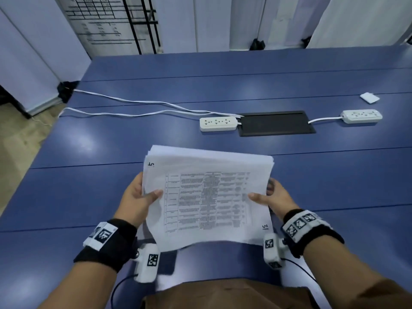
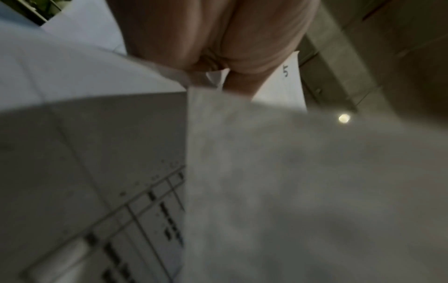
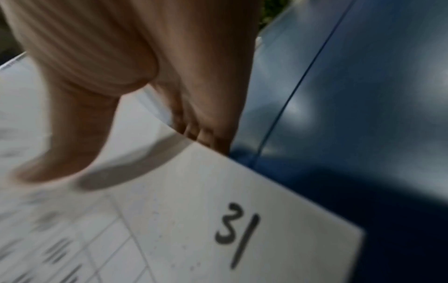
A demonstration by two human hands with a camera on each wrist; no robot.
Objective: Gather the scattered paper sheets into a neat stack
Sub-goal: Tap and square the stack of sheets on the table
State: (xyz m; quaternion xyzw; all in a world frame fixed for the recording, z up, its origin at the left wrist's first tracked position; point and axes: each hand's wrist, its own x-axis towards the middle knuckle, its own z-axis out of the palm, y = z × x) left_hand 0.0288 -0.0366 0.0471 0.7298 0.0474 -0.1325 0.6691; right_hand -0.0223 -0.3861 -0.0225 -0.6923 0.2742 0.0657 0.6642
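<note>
A stack of white paper sheets (image 1: 207,197) with a printed table on top is held above the blue table (image 1: 89,192), its far edges slightly fanned. My left hand (image 1: 138,197) grips the stack's left side, thumb on top and fingers underneath. My right hand (image 1: 272,197) grips the right side the same way. In the left wrist view the sheets (image 2: 266,191) fill the frame below my left hand (image 2: 218,47). In the right wrist view the thumb of my right hand (image 3: 80,134) presses on the top sheet (image 3: 194,220), which bears a handwritten 3.
Two white power strips (image 1: 218,124) (image 1: 361,116) with cords lie beyond the stack, either side of a black cable hatch (image 1: 276,126). A small white pad (image 1: 369,97) sits at the far right. A dark flat object (image 1: 167,262) lies under the stack's near edge.
</note>
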